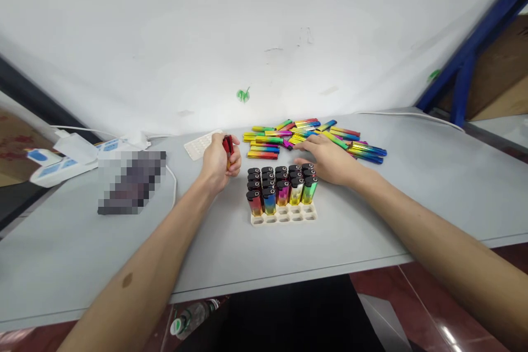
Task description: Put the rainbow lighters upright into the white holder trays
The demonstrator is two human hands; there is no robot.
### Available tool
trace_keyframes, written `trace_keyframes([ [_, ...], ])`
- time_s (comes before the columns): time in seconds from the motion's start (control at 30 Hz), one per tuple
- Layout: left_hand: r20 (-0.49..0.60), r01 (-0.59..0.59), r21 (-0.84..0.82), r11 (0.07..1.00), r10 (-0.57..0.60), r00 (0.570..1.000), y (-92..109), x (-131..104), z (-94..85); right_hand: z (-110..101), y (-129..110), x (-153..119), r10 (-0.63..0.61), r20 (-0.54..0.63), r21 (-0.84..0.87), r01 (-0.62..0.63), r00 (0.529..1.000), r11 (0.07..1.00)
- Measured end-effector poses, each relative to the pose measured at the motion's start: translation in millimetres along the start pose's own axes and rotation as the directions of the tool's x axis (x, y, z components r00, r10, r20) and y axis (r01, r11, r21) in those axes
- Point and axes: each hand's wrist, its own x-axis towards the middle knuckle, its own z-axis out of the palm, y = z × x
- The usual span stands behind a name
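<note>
My left hand (220,162) is closed around a red lighter (228,144), left of the rack. Fingers reaching left, my right hand (328,159) lies over the near edge of a pile of shiny multicoloured pieces (268,140); whether its fingertips grip one is hidden. Between and in front of the hands, a white rack (284,219) holds several upright lighters (282,192) with black tops. Empty holes show along its near edge.
Behind my left hand lies another white rack (193,147). A power strip (61,169) with cables and a blurred dark object (134,184) are on the left of the grey table (330,253). A wall stands behind. Below is a plastic bottle (193,318).
</note>
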Motion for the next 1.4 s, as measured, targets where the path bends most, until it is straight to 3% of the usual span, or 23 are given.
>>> trace_keyframes([
  [0.57, 0.011, 0.000, 0.045, 0.999, -0.001, 1.000, 0, -3, 3.6, -2, 2, 1, 0.048, -0.038, -0.046, -0.049, 0.998, 0.998],
  [0.8, 0.021, -0.007, 0.037, 0.999, 0.006, 1.000, -1, -4, 3.3, -11, 17, 0, 0.188, -0.152, -0.086, -0.203, 0.970, 0.975],
  [0.93, 0.024, -0.071, 0.054, 0.996, 0.069, 0.997, -5, -2, 0.9, -17, 26, 0, 0.287, -0.217, -0.082, -0.310, 0.933, 0.947],
  [1.03, 0.033, -0.183, 0.149, 0.972, 0.180, 0.983, -5, -1, -1.3, -20, 28, 0, 0.306, -0.201, -0.081, -0.327, 0.930, 0.942],
  [1.13, 0.051, -0.386, 0.349, 0.854, 0.394, 0.918, 4, -6, -1.3, -26, 23, 0, 0.303, -0.126, -0.055, -0.312, 0.945, 0.949],
  [1.23, 0.176, -0.576, 0.470, 0.669, 0.569, 0.803, 24, -22, 3.3, -35, 17, -2, 0.280, 0.091, 0.016, -0.282, 0.956, 0.959],
  [1.33, 0.312, -0.686, 0.533, 0.496, 0.638, 0.704, 45, -48, 12.8, -43, 15, -5, 0.249, 0.327, 0.068, -0.286, 0.911, 0.956],
  [1.4, 0.404, -0.726, 0.474, 0.499, 0.609, 0.683, 55, -66, 20.0, -45, 16, -7, 0.239, 0.402, 0.091, -0.298, 0.884, 0.950],
])
